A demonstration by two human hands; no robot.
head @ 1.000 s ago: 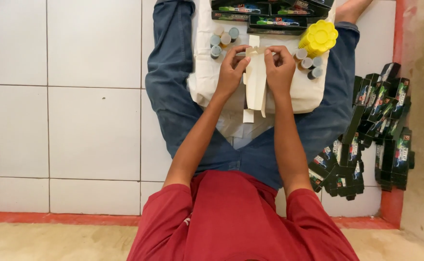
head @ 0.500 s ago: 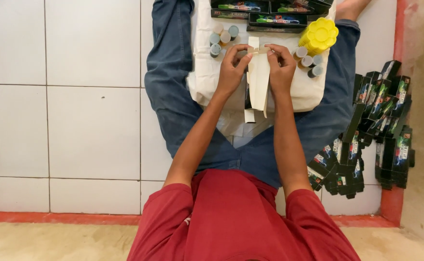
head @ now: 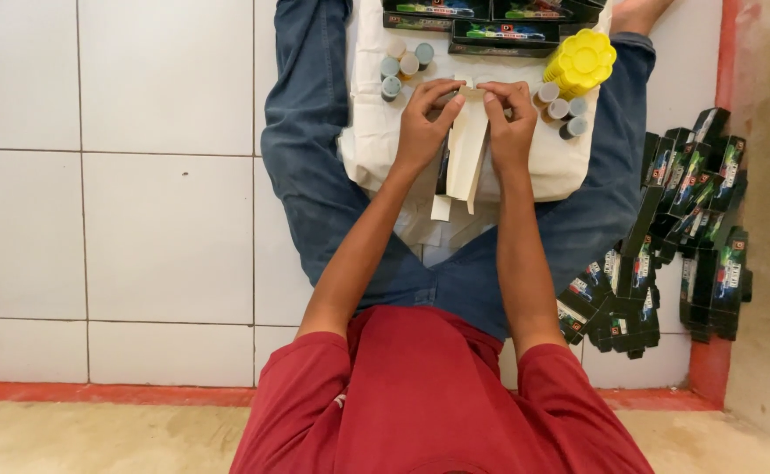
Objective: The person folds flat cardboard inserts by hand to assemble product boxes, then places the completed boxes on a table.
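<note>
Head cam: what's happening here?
A person sits on a white tiled floor, both hands working a pale flat carton blank over a white cloth. The left hand and right hand pinch its top end. Small capped bottles lie nearby, and finished dark boxes are piled to the right.

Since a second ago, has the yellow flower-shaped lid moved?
No. The yellow flower-shaped lid sits at the same spot by the white cloth corner, beside the small capped bottles.
</note>
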